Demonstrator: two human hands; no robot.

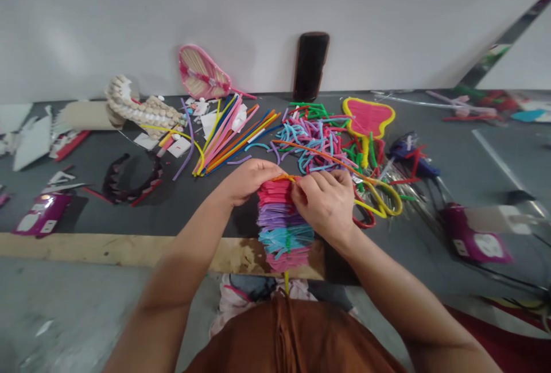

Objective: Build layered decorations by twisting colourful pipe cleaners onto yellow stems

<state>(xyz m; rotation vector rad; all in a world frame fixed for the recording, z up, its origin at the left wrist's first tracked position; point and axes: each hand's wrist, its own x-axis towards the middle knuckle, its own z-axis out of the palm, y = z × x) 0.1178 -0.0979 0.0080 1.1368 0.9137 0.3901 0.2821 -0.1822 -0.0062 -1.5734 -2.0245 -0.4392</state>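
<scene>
I have both hands up at the far edge of a striped panel of short fuzzy chenille stems (279,215), in bands of pinkish red, purple, light blue and pink. It sits on my side of the black smartphone (310,66) that leans on the wall, a little left of it, with a thin yellow chenille stem (286,281) poking out at the end farthest from the phone. My left hand (256,181) pinches narrowly at the left of the orange fuzzy strand (282,177) along the edge facing the phone. My right hand (327,204), fingers curled in, grips at the right of that same edge; exactly what lies under those fingertips is hidden.

To do this well, I would steady the edge with the left pinch and let the right fingers do the fine work, pressing close to the middle so the row doesn't fan out. A light grip seems right, since chenille crushes easily and the soft rows could slip askew. I'd check each row against the green line (288,241) down the middle, so that both sides stick out evenly.

The tangled heap of cut purple, blue and green chenille pieces (316,140) lies just in front of the phone, so I'd mind my knuckles there and avoid dragging loose bits along.
</scene>
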